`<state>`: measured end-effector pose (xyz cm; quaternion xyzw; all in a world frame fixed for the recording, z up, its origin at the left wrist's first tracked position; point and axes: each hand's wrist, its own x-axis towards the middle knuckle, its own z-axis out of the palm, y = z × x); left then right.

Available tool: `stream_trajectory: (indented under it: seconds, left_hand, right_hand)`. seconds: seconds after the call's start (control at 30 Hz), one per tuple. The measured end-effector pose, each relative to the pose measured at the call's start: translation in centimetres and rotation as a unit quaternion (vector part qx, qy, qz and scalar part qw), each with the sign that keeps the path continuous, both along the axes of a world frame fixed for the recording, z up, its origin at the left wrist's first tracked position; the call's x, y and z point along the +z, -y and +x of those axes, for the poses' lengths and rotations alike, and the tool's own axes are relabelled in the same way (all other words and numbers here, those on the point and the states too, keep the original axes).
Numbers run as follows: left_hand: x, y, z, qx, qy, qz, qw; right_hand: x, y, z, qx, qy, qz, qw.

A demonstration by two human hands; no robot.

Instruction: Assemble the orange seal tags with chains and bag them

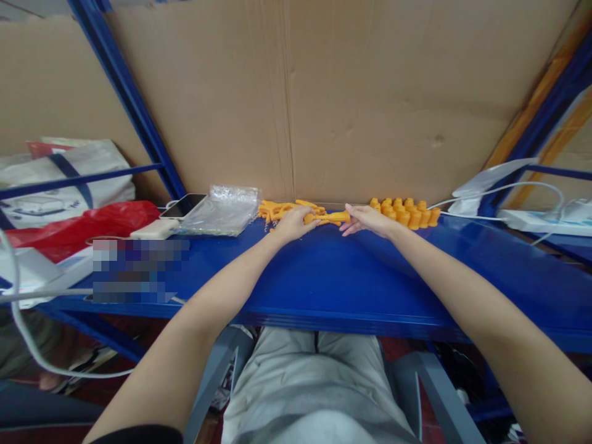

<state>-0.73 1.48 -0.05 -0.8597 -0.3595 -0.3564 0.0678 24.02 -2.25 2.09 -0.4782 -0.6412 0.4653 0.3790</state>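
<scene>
My left hand (296,224) is closed around an orange-yellow plastic piece (330,217), long and slim with a wider right end. At that wider end is my right hand (370,221), its fingers stretched out and apart; whether it presses on the piece I cannot make out. Behind my left hand lies a pile of orange-yellow branching plastic parts (272,209), with small coiled bits beside them. Just right of my right hand, several orange-yellow bottle-shaped pieces (409,214) stand upright in rows.
All this lies on a blue metal table (324,277) against a cardboard wall (370,105). Left of the pile are clear plastic bags (222,213), a phone (185,206) and a red bag (102,228). A white power strip (546,222) and cables lie at the right.
</scene>
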Motion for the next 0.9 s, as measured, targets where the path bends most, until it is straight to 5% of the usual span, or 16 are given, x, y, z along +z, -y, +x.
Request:
stream_trajectory:
  seconds: [0.23, 0.63, 0.9]
  left_hand:
    - [0.2, 0.3, 0.0, 0.014, 0.004, -0.008, 1.0]
    - [0.3, 0.8, 0.3, 0.019, 0.022, -0.002, 1.0]
    - [0.0, 0.4, 0.5, 0.03, 0.036, 0.0, 0.999]
  right_hand:
    - [0.3, 0.1, 0.9, 0.084, -0.011, -0.03, 0.996]
    - [-0.1, 0.0, -0.3, -0.007, 0.038, -0.048, 0.998]
    - [0.0, 0.0, 0.2, 0.024, 0.031, -0.008, 0.999]
